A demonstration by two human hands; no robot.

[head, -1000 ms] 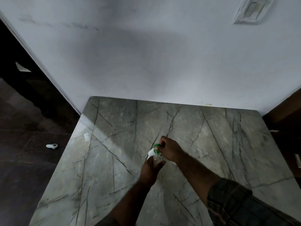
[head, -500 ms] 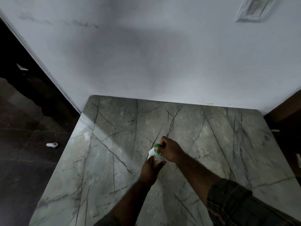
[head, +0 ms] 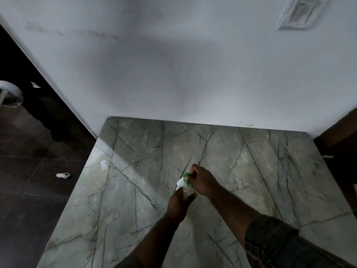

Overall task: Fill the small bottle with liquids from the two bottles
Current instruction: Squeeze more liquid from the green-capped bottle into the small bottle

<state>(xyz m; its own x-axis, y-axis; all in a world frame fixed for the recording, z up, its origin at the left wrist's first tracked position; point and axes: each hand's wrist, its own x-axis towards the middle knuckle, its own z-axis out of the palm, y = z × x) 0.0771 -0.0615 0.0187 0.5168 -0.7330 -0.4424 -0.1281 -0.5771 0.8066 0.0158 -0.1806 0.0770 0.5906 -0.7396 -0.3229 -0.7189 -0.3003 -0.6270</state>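
Over the middle of the grey veined marble tabletop [head: 135, 200], the left hand [head: 178, 203] wraps its fingers round a small clear bottle [head: 187, 192] and holds it upright; whether its base rests on the slab or hangs just above it cannot be told from this angle. Only the upper part of that bottle shows above the curled fingers. The right hand [head: 203, 180] reaches in from the right and is clenched round a white bottle [head: 180, 184] at the end that carries the green cap [head: 187, 175]. The white body is tilted and meets the top of the small clear bottle. Whether any liquid runs is too small and dim to tell. A dark checked sleeve [head: 274, 242] covers the right forearm near the lower right corner. The tabletop butts against a white wall [head: 173, 64], with a pale switch plate [head: 298, 13] high on the right. To the left lies dark floor [head: 29, 200], with a small white object [head: 63, 175] on it near the table's edge and a rounded white thing [head: 10, 91] at the left border of the view
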